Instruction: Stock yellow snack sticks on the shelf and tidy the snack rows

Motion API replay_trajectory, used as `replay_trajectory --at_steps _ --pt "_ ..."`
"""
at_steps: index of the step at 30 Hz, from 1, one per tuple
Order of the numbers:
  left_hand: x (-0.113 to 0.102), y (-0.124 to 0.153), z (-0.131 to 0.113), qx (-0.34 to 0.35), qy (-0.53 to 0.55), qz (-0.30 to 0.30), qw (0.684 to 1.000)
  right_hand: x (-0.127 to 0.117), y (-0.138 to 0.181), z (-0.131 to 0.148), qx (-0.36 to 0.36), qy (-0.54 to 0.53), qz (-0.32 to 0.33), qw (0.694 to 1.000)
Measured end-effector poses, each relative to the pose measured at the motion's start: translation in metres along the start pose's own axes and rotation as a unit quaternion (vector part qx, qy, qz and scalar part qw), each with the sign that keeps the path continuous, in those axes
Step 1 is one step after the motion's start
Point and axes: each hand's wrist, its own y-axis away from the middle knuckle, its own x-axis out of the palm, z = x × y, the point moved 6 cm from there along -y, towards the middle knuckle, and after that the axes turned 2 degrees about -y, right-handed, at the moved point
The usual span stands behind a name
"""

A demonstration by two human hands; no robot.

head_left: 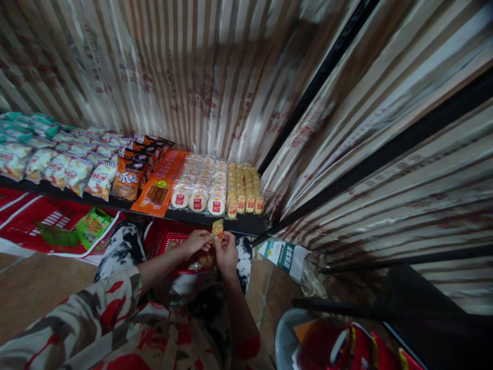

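Note:
A small yellow snack packet (pixel 217 228) is held upright between my two hands, just in front of the shelf edge. My right hand (pixel 226 253) pinches it from the right with thumb and fingers. From the left, my left hand (pixel 199 242) has its fingertips closed at the packet's lower left side. Below my hands a red basket (pixel 164 234) holds more wrapped packets (pixel 202 261), partly covered by my hands. Rows of similar yellow packets (pixel 246 192) stand on the black shelf (pixel 246 224), beside round white wrapped crackers (pixel 197 200).
Left along the shelf lie an orange flat bag (pixel 162 187), orange-black bags (pixel 127 177) and white snack bags (pixel 77 172). A red bag (pixel 57 221) with a green packet (pixel 94 226) sits below. Striped curtain (pixel 185 77) and black poles (pixel 319 77) rise behind; a bucket (pixel 283 334) stands lower right.

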Motion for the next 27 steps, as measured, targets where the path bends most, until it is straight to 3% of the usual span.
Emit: replay_trajectory --at_steps 8,16,27 --pt "0.037 -0.015 -0.023 0.055 -0.027 -0.055 0.997 -0.034 -0.012 0.004 -0.021 -0.015 -0.088 0.996" --pt "0.066 -0.039 -0.04 0.102 -0.057 -0.095 0.989 -0.054 -0.034 -0.003 -0.008 0.02 -0.123 0.992" --pt "0.08 -0.062 -0.065 0.165 -0.211 -0.146 0.952 -0.063 -0.076 -0.007 0.0 0.022 -0.135 0.991"
